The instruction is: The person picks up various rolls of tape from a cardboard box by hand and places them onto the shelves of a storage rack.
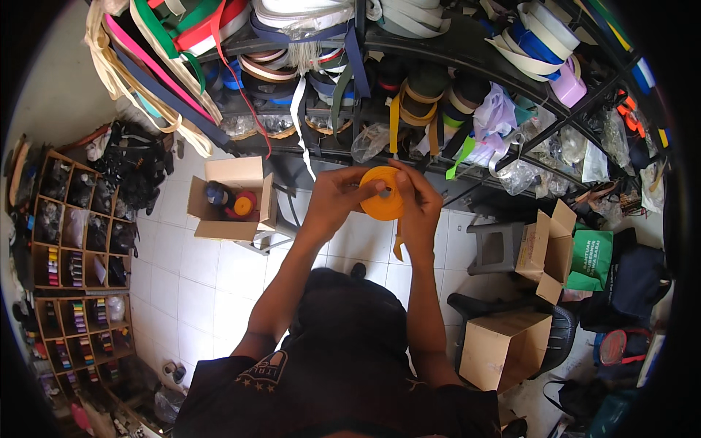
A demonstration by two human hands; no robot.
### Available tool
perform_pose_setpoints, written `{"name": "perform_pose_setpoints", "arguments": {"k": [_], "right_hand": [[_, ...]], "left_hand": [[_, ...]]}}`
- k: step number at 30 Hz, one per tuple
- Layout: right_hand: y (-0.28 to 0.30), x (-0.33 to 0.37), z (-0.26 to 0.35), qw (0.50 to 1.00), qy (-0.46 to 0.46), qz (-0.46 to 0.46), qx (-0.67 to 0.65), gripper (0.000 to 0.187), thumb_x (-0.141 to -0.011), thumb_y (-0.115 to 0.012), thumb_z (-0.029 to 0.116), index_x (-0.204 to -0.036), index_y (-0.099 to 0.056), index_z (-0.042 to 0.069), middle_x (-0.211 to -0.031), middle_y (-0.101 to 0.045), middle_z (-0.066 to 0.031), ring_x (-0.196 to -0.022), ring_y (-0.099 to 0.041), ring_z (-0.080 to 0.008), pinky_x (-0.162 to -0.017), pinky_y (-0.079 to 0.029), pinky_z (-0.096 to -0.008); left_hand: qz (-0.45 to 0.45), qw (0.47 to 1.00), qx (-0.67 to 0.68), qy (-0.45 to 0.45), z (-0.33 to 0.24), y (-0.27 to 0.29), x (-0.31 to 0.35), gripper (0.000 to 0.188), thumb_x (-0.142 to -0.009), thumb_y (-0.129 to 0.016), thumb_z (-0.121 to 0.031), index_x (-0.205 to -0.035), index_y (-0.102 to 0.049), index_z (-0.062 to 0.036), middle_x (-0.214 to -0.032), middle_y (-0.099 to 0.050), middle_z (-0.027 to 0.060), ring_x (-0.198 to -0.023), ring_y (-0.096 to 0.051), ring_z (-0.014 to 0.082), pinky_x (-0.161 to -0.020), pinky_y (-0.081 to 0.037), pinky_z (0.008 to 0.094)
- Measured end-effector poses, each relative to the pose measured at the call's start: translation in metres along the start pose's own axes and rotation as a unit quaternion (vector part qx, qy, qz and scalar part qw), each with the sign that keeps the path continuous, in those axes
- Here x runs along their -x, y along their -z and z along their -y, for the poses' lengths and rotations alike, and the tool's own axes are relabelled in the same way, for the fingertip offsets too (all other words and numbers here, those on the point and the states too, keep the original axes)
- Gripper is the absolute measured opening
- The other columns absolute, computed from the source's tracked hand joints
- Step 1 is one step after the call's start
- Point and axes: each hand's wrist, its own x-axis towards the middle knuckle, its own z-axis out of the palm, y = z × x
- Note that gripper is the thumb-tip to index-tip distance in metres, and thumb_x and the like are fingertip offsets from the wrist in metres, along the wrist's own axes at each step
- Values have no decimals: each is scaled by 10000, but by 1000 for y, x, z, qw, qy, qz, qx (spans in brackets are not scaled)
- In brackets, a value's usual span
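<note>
Between my two hands is a flat yellow-orange roll of webbing (pixel 382 205), its coiled side facing up and a small hole at its middle. My left hand (pixel 338 201) grips the roll's left side, the thumb lying across its face toward the hole. On the other side my right hand (pixel 418 208) holds the rim, thumb and fingers pressed to it. A loose strap end (pixel 398 244) of the same colour hangs below the roll beside my right wrist. The undersides of my fingers are hidden.
Black shelves (pixel 467 55) with rolls of webbing stand ahead. An open carton (pixel 230 201) on a stool holds coloured rolls at left. Right are a grey stool (pixel 493 247), another carton (pixel 544 248) and a box on a black chair (pixel 504 350). A wooden thread rack (pixel 84 292) lines the left.
</note>
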Motion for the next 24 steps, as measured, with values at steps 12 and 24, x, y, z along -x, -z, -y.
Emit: {"name": "perform_pose_setpoints", "arguments": {"k": [12, 24], "right_hand": [[-22, 56, 15, 993, 50, -101, 22, 391, -989, -565, 246, -1285, -587, -8, -1188, -649, -140, -1047, -607, -166, -930, -452, -274], [-35, 120, 38, 997, -25, 38, 61, 399, -922, -673, 249, -1209, -638, -26, -1085, -686, -144, -991, -630, -139, -842, -488, -248]], "left_hand": [[-117, 991, 45, -49, 15, -6, 58, 411, -873, -730, -252, -1122, -652, 65, -979, -697, 115, -813, -678, 142, -678, -572, 270], [-170, 977, 68, -106, 21, 7, 142, 363, -886, -711, -160, -1158, -635, 67, -965, -693, 124, -808, -671, 138, -685, -563, 246]]}}
